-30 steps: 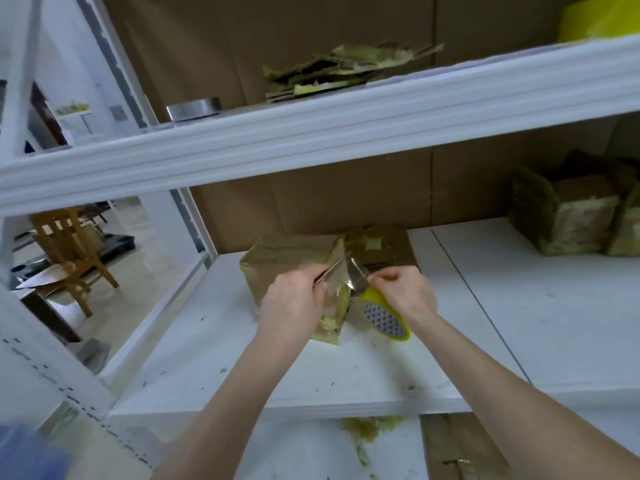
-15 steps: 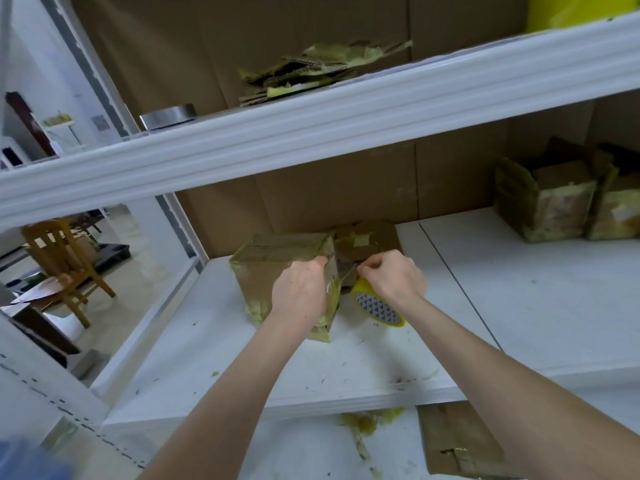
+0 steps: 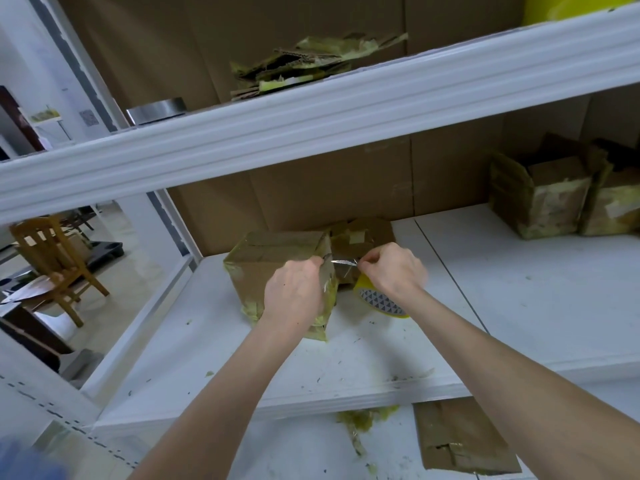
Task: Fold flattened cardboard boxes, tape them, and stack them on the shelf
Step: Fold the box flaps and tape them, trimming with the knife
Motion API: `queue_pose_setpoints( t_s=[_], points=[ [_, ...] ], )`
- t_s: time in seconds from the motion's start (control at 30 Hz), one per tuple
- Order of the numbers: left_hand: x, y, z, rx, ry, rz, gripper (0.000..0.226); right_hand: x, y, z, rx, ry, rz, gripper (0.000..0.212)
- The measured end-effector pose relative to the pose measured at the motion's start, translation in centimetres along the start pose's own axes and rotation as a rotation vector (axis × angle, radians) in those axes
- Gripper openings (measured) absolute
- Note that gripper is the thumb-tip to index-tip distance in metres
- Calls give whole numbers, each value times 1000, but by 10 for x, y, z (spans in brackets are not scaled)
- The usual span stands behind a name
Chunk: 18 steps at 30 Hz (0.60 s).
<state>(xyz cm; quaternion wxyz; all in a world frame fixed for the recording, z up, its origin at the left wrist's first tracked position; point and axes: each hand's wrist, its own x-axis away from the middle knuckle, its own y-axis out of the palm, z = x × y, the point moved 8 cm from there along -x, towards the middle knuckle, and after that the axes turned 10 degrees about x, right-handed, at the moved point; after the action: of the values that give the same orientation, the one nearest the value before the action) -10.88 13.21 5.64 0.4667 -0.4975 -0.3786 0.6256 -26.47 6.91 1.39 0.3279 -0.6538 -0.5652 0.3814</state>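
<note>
A folded brown cardboard box point(image 3: 273, 258) with old tape scraps stands on the white middle shelf point(image 3: 381, 348). My left hand point(image 3: 294, 296) rests against the box's right edge, and its fingers pinch one end of a clear tape strip point(image 3: 343, 263). My right hand point(image 3: 394, 268) pinches the strip's other end just right of the box. A yellow tape roll point(image 3: 381, 303) sits under my right hand. A second, partly open box point(image 3: 363, 237) stands behind the strip.
Two taped boxes point(image 3: 550, 199) stand at the shelf's back right. Flattened cardboard point(image 3: 311, 64) and a metal tin point(image 3: 156, 110) lie on the upper shelf. Another flat cardboard piece point(image 3: 460, 441) lies on the lower shelf. A wooden chair point(image 3: 52, 265) stands beyond the left frame.
My hands have drawn slightly apart, and a short tape strip now stretches between them at the box's upper right corner. The camera view has shifted a little.
</note>
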Motion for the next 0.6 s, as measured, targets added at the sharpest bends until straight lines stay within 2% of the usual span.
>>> queue_pose_setpoints(
  t_s=[0.27, 0.6],
  points=[
    [-10, 4, 7, -68, 25, -17, 46, 0, -1, -14, 64, -53, 9, 22],
    [-16, 9, 15, -72, -10, -50, 48, 4, -9, -12, 18, -52, 5, 21]
  ],
)
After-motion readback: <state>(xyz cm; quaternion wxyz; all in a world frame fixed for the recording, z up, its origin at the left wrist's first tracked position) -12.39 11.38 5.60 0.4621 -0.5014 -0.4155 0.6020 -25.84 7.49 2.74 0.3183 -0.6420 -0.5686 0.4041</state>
